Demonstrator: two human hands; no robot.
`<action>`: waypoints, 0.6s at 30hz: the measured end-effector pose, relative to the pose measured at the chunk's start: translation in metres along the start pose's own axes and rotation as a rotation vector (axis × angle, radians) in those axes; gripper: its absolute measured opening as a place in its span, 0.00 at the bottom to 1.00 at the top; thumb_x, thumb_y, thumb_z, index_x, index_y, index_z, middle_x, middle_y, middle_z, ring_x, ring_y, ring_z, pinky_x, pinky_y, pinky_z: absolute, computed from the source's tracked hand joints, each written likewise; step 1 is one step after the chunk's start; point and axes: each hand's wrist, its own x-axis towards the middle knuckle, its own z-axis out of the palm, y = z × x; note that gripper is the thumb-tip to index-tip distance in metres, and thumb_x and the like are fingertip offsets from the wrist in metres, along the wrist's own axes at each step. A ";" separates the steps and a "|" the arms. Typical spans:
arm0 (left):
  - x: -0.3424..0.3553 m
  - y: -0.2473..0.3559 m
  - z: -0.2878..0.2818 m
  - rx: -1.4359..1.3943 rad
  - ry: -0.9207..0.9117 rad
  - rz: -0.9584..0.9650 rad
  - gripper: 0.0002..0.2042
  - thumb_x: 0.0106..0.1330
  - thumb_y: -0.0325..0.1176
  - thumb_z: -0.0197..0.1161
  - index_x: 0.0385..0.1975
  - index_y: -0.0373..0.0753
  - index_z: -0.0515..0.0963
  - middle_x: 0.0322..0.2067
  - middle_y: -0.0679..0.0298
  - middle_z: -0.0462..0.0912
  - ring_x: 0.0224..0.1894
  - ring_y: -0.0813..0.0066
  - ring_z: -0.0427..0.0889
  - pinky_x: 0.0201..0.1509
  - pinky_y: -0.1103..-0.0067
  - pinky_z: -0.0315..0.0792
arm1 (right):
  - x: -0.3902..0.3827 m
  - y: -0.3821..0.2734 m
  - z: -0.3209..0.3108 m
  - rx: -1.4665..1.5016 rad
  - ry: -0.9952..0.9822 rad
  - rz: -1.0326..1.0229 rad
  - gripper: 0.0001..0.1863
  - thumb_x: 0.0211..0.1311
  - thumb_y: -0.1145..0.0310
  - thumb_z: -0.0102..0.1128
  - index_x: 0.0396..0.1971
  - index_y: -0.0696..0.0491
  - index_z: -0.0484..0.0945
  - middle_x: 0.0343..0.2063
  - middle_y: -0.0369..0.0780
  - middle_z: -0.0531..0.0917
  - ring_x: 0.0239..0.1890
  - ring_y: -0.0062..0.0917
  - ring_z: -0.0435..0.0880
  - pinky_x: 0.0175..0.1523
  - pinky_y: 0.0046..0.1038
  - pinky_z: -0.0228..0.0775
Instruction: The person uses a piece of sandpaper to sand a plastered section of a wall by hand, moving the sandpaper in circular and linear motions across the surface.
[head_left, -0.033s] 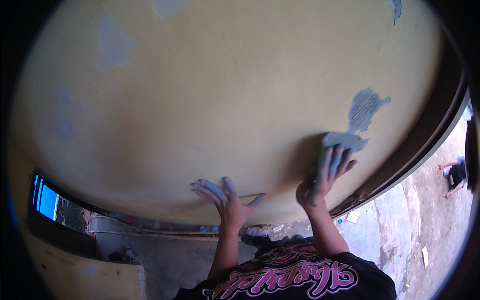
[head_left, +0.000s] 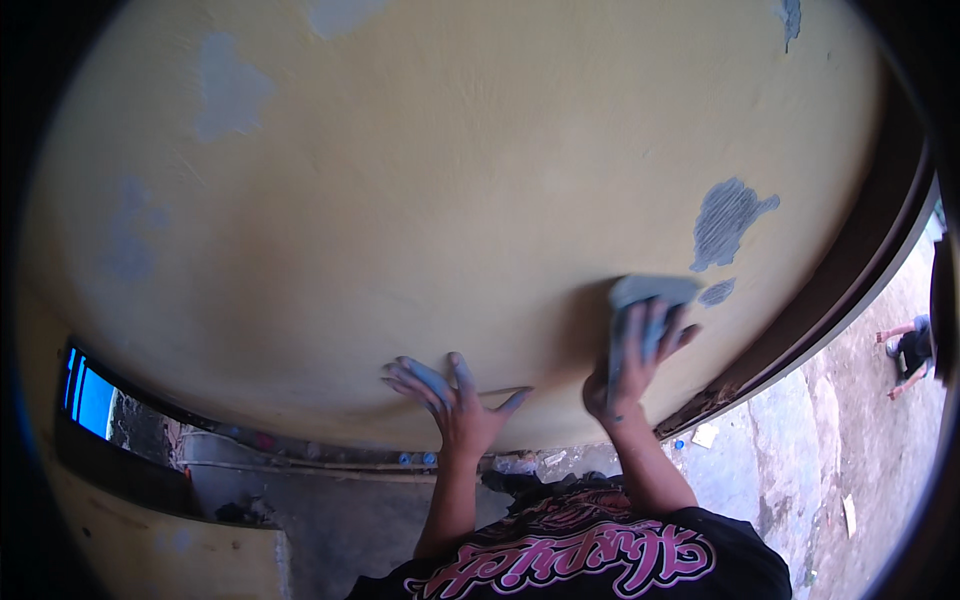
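My right hand (head_left: pixel 637 355) presses a flat grey pad (head_left: pixel 655 290) against a yellowish wall (head_left: pixel 450 200). Its fingers lie over the pad, and their motion blurs them a little. Just right of the pad is a small grey patch (head_left: pixel 717 292) in the wall paint. Above that one sits a larger grey patch (head_left: pixel 730 222) with scratch-like lines. My left hand (head_left: pixel 455 400) rests on the lower wall with fingers spread, holding nothing. Grey-blue dust coats the fingers of both hands.
A dark brown frame (head_left: pixel 850 290) borders the wall on the right. Beyond it, another person (head_left: pixel 910 352) is on the rough ground. Thin pipes (head_left: pixel 300 465) run along the wall's foot. A dark-framed opening (head_left: pixel 95 395) stands at lower left. Pale patches (head_left: pixel 230 85) mark the upper left wall.
My right hand and the grey pad have slid left and slightly down along the wall, uncovering more of the small grey patch. My left hand has stayed in place.
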 end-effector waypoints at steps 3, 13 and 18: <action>0.015 0.008 -0.009 0.006 -0.002 0.048 0.52 0.33 0.61 0.65 0.58 0.51 0.42 0.56 0.40 0.18 0.55 0.30 0.19 0.45 0.36 0.25 | -0.016 -0.002 0.000 -0.090 -0.166 -0.222 0.19 0.53 0.66 0.43 0.45 0.58 0.69 0.55 0.44 0.61 0.60 0.47 0.45 0.58 0.55 0.21; 0.023 0.014 -0.011 0.100 0.013 0.113 0.57 0.30 0.62 0.66 0.59 0.51 0.34 0.54 0.37 0.16 0.55 0.30 0.17 0.45 0.37 0.23 | -0.003 0.025 -0.005 -0.130 -0.054 -0.253 0.21 0.54 0.71 0.40 0.49 0.62 0.61 0.55 0.52 0.57 0.60 0.52 0.45 0.58 0.53 0.21; 0.023 0.014 -0.003 0.134 -0.007 0.109 0.61 0.28 0.61 0.67 0.59 0.50 0.29 0.53 0.35 0.16 0.55 0.31 0.17 0.46 0.38 0.23 | 0.017 0.016 -0.008 0.057 0.071 0.022 0.23 0.51 0.70 0.43 0.49 0.61 0.63 0.55 0.49 0.59 0.60 0.49 0.46 0.58 0.53 0.19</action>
